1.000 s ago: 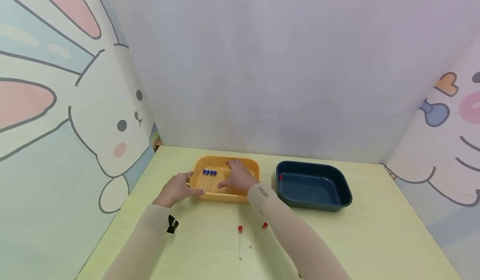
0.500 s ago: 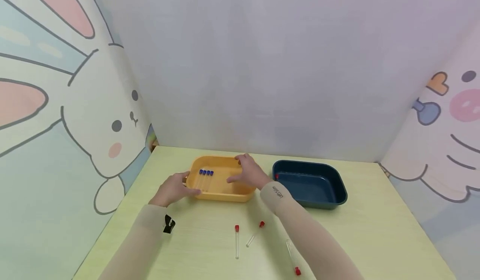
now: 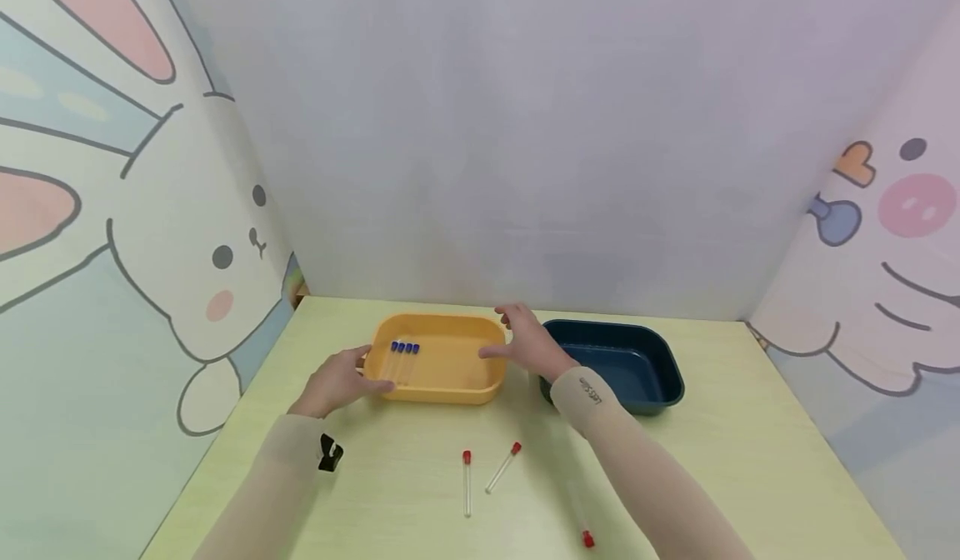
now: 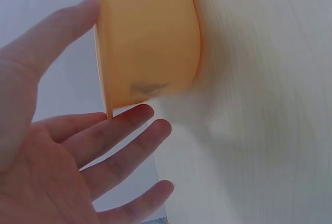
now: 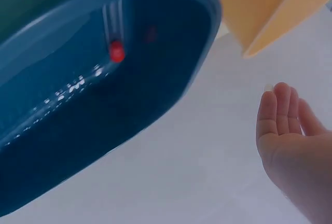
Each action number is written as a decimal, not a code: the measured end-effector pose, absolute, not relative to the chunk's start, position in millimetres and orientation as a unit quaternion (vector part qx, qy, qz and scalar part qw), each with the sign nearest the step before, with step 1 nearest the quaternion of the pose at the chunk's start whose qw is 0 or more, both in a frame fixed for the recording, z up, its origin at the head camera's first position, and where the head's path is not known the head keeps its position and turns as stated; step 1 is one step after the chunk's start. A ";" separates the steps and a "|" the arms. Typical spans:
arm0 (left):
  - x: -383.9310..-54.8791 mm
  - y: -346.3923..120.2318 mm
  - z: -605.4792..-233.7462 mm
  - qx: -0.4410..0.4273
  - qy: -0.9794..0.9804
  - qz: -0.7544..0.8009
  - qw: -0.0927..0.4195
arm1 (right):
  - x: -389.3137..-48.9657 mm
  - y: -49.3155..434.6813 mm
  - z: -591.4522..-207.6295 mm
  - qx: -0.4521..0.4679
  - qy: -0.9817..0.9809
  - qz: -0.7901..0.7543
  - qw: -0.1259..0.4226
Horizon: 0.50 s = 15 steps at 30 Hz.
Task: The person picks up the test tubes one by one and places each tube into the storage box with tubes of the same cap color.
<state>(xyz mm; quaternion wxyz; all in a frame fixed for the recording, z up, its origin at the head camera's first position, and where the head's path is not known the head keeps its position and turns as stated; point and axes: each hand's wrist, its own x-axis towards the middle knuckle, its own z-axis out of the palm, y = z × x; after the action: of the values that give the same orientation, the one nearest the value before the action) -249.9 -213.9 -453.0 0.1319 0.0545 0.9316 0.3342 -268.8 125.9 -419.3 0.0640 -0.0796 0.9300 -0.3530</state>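
My left hand (image 3: 337, 381) is at the left end of the yellow tray (image 3: 442, 394), its fingers spread and fairly straight. In the left wrist view the thumb (image 4: 62, 27) touches the tray's rim and the fingertips lie at its corner. Inside the tray, several tubes with blue caps (image 3: 401, 347) lie side by side. My right hand (image 3: 534, 345) holds nothing; its fingers are loosely bent over the gap between the yellow tray and the dark blue tray (image 3: 667, 402). A red-capped tube (image 5: 116, 51) lies in the blue tray, seen from the right wrist.
Three red-capped tubes lie on the pale table in front of the trays: one upright in view (image 3: 467, 485), one slanted (image 3: 502, 468), and one nearer the front edge (image 3: 587, 537). A pale curtain wall (image 3: 487, 168) stands behind the table, with cartoon-printed sheets at both sides.
My right hand has moved right, from over the inside of the yellow tray to its right end. The left hand has stayed at the tray's left end. The view has shifted slightly.
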 end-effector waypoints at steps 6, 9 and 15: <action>-249.2 -213.0 -452.9 0.057 0.939 0.315 0.124 | -263.6 148.7 -415.4 -0.077 0.933 -0.348 0.054; -249.6 -211.5 -452.1 0.059 0.943 0.304 0.120 | -261.9 158.8 -415.0 -0.070 0.935 -0.343 0.052; -250.3 -206.5 -450.4 0.069 0.953 0.284 0.082 | -256.8 175.9 -415.2 -0.050 0.937 -0.342 0.045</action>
<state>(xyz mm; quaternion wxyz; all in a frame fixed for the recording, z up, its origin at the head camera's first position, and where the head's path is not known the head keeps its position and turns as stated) -250.3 -206.5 -450.4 0.0822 0.0687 0.9527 0.2843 -256.8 175.9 -415.2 0.0449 -0.0503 0.9372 -0.3422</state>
